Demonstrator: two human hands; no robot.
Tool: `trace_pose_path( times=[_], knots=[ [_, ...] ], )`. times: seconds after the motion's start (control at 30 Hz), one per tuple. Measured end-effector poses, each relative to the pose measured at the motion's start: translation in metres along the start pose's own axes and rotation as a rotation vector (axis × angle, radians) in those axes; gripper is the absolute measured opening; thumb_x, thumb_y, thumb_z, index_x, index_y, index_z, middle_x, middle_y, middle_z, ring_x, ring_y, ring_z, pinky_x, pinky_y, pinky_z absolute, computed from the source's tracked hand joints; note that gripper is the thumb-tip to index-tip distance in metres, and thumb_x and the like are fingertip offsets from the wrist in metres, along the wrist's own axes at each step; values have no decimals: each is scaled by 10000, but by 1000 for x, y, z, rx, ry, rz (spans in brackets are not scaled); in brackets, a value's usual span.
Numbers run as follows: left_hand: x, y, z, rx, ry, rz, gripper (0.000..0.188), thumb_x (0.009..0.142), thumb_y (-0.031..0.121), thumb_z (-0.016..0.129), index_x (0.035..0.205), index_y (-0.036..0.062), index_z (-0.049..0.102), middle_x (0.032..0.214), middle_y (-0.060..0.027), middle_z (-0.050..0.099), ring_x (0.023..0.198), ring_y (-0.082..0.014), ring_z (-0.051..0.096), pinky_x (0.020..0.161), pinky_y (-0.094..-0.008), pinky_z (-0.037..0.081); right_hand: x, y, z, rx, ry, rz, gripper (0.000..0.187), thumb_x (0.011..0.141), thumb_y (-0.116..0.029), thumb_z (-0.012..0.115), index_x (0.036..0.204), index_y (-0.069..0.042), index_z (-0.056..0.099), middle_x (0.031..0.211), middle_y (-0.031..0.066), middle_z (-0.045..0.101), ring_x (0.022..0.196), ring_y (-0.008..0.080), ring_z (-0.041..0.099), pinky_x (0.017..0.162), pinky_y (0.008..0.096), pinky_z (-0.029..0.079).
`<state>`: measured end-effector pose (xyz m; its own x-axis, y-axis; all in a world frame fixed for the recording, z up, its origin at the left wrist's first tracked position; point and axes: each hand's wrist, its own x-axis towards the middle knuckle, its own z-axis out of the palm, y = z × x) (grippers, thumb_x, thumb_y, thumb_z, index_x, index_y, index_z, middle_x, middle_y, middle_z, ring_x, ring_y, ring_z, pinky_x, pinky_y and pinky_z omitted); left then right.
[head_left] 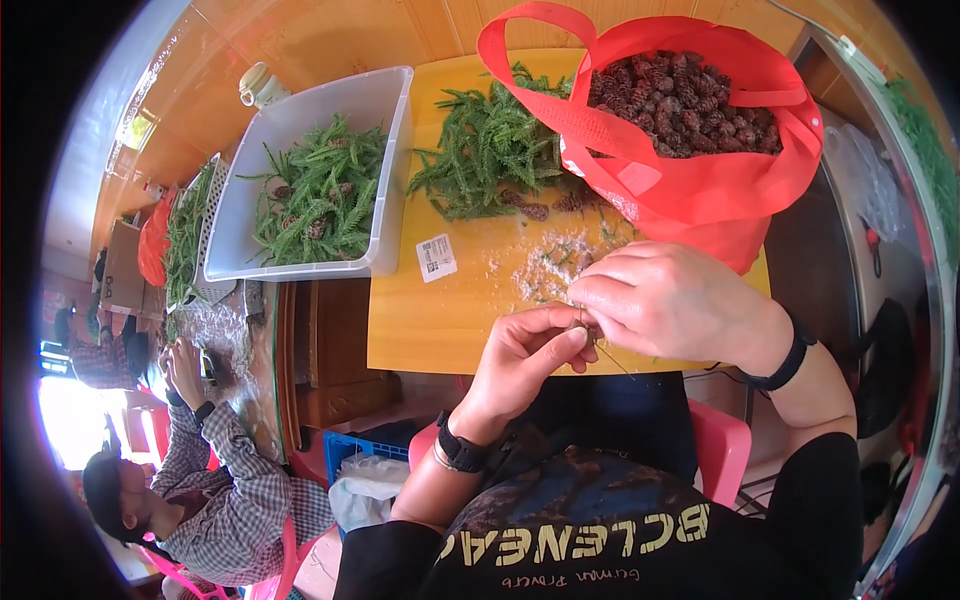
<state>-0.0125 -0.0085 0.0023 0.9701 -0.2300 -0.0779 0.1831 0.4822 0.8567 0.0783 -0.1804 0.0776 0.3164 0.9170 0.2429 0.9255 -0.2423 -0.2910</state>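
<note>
Over the front of the yellow tabletop, my two hands meet with their fingertips close together. My left hand (527, 358) pinches a small brown piece (588, 334), which looks like a pine cone but is mostly covered by fingers. A thin dark wire or stem (614, 362) sticks out from it toward me. My right hand (668, 298) is closed above it, fingers bent down at the piece; what its fingertips grip is hidden. Just beyond lie green artificial pine sprigs (490, 145) and a few loose pine cones (535, 211).
A red bag (720, 200) full of pine cones stands at the back right. To the left, a translucent bin (395, 180) holds green sprigs with cones. A white label (436, 258) and pale crumbs lie on the yellow tabletop (430, 335). Another person (220, 500) works at far left.
</note>
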Motion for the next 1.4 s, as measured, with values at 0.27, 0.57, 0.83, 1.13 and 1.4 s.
trace_pose_path(
  times=[0.27, 0.57, 0.83, 1.13, 1.4],
  knots=[
    [2, -5, -6, -67, -49, -31, 194, 893, 66, 541, 1049, -38, 588, 974, -84, 615, 818, -122, 595, 698, -247, 486, -4, -12, -11, 63, -155, 114, 504, 664, -254, 733, 1050, 0, 531, 1003, 134, 583, 924, 278, 578, 798, 362, 473],
    [5, -4, -2, 33, -7, -54, 154, 880, 66, 569, 1000, -30, 563, 870, -52, 619, 735, -102, 596, 635, -218, 482, -7, -12, -4, -148, -109, 74, 299, 633, -161, 693, 848, -49, 518, 790, 70, 532, 772, 217, 566, 698, 325, 476],
    [4, 0, 1, 144, -20, -62, 142, 885, 72, 566, 994, -17, 554, 854, -52, 618, 717, -97, 597, 615, -213, 484, -4, -12, -15, -299, -125, -26, 115, 679, -129, 591, 719, -64, 505, 667, 32, 491, 668, 184, 548, 622, 312, 461],
    [1, -2, 1, -69, 53, 73, 145, 894, 84, 538, 1011, -2, 535, 901, -112, 623, 710, -121, 597, 600, -222, 487, -8, 1, -26, -128, 147, 68, 537, 589, -231, 754, 1060, -52, 567, 906, 69, 584, 828, 234, 592, 733, 309, 480],
    [5, -1, 3, -189, -95, 132, 140, 902, 55, 515, 1032, 8, 537, 952, -127, 619, 743, -140, 600, 633, -240, 497, -25, 5, 23, 972, 180, 341, 444, 779, -240, 702, 1122, -3, 549, 1114, 85, 551, 990, 167, 546, 800, 282, 451]
  ],
)
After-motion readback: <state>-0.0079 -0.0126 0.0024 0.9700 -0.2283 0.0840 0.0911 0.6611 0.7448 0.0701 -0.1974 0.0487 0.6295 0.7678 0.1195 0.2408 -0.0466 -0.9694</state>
